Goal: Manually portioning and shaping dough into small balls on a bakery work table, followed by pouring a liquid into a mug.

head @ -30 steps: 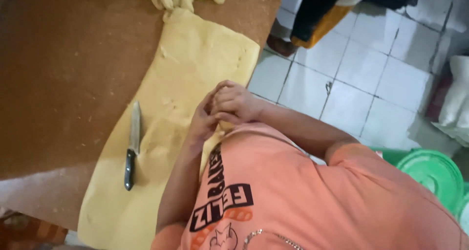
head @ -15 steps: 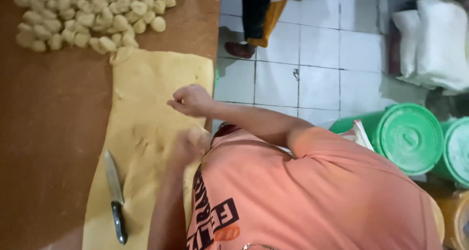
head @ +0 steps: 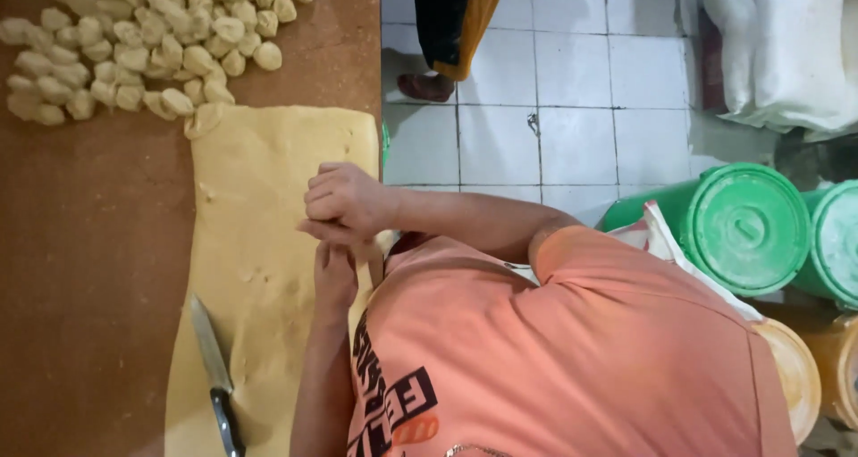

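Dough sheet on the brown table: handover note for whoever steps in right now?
Right hand: fingers curled, over the near edge of the flat pale-yellow dough sheet; what it grips is hidden.
Left hand: just below it, fingertips meeting the right hand; grip unclear.
Black-handled steel knife: lying on the sheet, untouched.
Done: a pile of small dough pieces sits at the sheet's far end on the brown table.
Left: most of the sheet is in one piece.

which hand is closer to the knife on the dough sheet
Left. The left hand rests on the dough sheet just beyond the knife; the right hand is farther off, toward the dough pieces.
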